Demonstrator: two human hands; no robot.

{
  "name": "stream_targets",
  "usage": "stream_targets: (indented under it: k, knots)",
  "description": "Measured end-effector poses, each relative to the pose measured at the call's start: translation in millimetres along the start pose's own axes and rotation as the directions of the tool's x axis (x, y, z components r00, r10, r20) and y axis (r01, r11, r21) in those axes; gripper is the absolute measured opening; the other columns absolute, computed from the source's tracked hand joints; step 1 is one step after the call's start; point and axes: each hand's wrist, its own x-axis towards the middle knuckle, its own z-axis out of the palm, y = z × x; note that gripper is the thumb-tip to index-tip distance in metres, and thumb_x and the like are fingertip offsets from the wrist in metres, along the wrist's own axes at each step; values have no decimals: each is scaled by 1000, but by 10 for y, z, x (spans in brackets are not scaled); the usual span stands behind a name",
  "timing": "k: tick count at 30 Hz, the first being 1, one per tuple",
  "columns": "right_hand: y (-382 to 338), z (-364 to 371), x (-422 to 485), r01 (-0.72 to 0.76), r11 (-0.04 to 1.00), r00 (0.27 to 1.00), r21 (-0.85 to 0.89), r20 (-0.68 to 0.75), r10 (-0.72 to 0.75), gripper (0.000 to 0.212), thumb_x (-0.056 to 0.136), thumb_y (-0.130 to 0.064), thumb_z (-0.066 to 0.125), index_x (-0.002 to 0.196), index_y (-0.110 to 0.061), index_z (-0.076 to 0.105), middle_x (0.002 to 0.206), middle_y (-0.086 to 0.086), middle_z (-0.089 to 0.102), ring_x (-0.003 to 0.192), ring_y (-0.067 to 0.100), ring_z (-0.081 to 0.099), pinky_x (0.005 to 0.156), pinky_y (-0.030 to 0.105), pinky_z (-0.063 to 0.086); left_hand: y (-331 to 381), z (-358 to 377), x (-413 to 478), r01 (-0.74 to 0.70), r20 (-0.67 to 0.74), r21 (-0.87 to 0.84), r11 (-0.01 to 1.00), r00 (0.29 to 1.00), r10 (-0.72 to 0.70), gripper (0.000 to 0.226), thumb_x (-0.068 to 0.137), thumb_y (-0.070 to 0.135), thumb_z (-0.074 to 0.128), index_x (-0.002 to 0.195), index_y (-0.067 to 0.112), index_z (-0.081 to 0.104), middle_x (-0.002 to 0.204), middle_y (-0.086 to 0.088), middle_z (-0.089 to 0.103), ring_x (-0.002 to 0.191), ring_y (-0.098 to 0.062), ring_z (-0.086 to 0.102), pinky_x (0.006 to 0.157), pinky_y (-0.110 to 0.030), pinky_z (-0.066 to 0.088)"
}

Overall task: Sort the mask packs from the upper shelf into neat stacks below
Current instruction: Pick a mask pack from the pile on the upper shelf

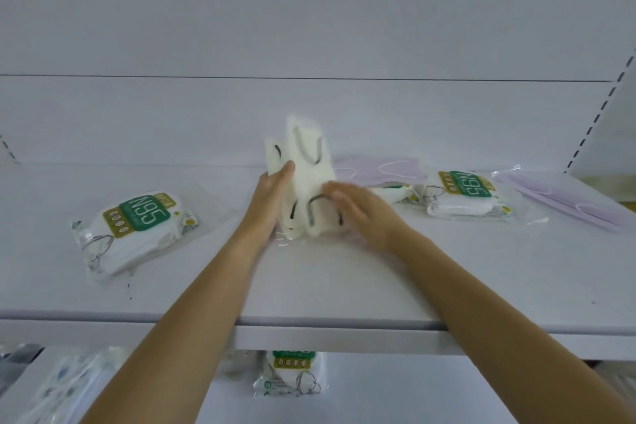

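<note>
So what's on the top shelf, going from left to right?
N95 pack → left hand → cream masks → right hand → second N95 pack → purple masks at the far right.

Mask packs (137,227) lie on upper shelf (309,282).

The right hand (358,213) is blurred, its grip unreadable. The lip of the upper shelf (344,337) hides the top of the lower N95 pack (292,375).
</note>
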Motion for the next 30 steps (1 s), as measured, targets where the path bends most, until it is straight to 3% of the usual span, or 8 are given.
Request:
stream_targets:
  k: [2,6,9,14,17,21,26,30]
  knots:
    - [16,64,-10,-29,998,993,-59,109,36,38,99,-36,37,129,-21,56,140,-3,48,132,11,39,112,26,23,-40,-8,-16,-84,23,154,985,996,81,17,91,5,52,89,20,61,88,1,67,81,-14,65,72,-26,53]
    - [83,-61,12,-260,923,930,-282,-332,161,46,96,-39,39,138,-21,45,148,1,38,137,21,30,112,33,15,-85,-66,48,-144,-142,281,949,971,190,27,81,-12,44,87,10,58,81,-4,63,73,-15,61,57,-16,50]
    - [244,-189,-67,-491,693,861,-528,-173,478,56,97,-49,30,147,-25,23,157,0,13,145,24,4,115,46,-5,-93,-98,90,-127,-284,201,971,941,182,26,84,-1,49,109,5,50,104,-14,58,87,-20,59,67,-22,48]
    - [3,-53,-165,-33,894,955,-447,251,160,39,99,-42,31,133,-31,49,148,-12,35,143,12,15,116,44,-10,-85,-118,24,-131,-345,153,979,922,178,34,85,5,53,118,4,45,106,-8,56,87,-15,58,67,-21,47]
    - [-36,24,-108,-28,914,997,-404,52,53,35,100,-34,34,130,-24,52,146,-5,38,139,11,24,117,40,-4,-97,-172,20,-99,-367,159,982,918,152,33,84,7,55,116,5,47,110,-12,59,96,-22,60,79,-33,49]
    - [193,-111,-108,-462,685,884,-563,-226,410,53,100,-43,23,148,-20,20,157,1,11,145,21,2,113,47,-10,-94,-177,-10,-85,-374,154,984,917,138,34,84,9,55,117,6,47,111,-10,60,96,-21,60,79,-30,47]
    - [126,-157,-191,-134,905,963,-405,162,215,40,101,-32,29,135,-19,46,147,-3,40,138,13,30,115,40,-5,-92,-145,0,-95,-365,149,984,920,144,32,85,9,55,116,8,47,111,-9,60,93,-19,59,79,-29,45]
    - [164,-160,-125,-276,889,948,-366,-254,190,43,99,-32,31,137,-18,45,149,2,35,140,19,27,113,31,4,-85,-135,12,-101,-370,132,986,918,143,29,84,8,55,112,10,48,109,-9,61,86,-16,58,73,-26,45]
